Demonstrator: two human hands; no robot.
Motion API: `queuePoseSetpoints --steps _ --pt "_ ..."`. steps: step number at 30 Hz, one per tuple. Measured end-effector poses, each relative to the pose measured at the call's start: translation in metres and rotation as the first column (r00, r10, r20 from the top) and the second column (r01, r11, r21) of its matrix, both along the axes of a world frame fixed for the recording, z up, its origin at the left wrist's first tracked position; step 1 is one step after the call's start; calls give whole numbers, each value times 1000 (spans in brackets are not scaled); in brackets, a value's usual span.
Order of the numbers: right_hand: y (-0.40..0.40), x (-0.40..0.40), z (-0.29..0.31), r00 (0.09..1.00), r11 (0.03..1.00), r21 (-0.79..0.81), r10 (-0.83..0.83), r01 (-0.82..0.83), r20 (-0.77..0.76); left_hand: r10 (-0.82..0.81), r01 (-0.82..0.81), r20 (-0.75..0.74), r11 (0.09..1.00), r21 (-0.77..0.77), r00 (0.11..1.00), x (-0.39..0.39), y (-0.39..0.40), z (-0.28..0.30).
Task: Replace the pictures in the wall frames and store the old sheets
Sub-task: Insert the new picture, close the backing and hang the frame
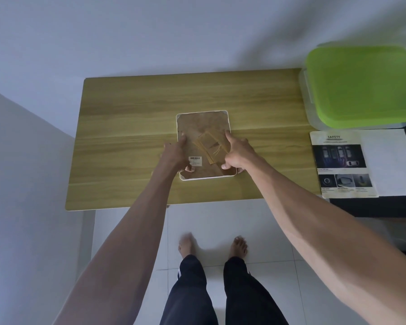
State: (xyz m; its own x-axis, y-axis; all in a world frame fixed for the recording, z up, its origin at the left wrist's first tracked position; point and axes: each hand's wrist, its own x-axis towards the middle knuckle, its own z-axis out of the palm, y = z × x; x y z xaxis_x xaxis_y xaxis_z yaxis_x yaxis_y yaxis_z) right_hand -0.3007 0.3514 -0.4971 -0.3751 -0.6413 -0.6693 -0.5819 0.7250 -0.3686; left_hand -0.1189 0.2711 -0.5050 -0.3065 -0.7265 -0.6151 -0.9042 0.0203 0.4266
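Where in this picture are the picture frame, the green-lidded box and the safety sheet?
picture frame (198, 124): head view, on its brown backing board, upper part.
green-lidded box (361, 85): head view, middle of the green lid.
safety sheet (342, 160): head view, on its printed car pictures.

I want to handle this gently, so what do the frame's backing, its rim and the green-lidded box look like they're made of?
Backing board: looks like brown fibreboard, matte and mottled, with a paper barcode label.
Frame rim: thin, white, smooth with rounded corners, probably plastic, possibly painted metal.
Box lid: glossy lime-green plastic; the box wall under it seems translucent plastic.
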Motion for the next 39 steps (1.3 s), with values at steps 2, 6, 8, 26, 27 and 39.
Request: queuePoseSetpoints --steps 2,6,8,26,27,39 --pt "0 0 -1 1000 1000 -6 -2 2 -5 -2 2 -14 1000 -17 1000 0 0 -3" --pt "2 3 -4 1000 999 -35 -6 5 -17 5 -6 -18 998 -59 1000 1 4 -3" --pt "6 6 -7 999 998 -64 -30 28 -35 9 -12 -37 997 -80 999 3 7 -4" --pt "34 1 15 894 761 -484 -289 432 342 483 -373 -498 875 309 721 18 26 -7" --pt "33 2 22 900 721 -546 -285 428 329 486 -363 -522 873 326 701 17 26 -5" --pt "-6 -4 90 980 430 -900 -139 -73 -145 436 -340 -749 893 294 499 -39 20 78"
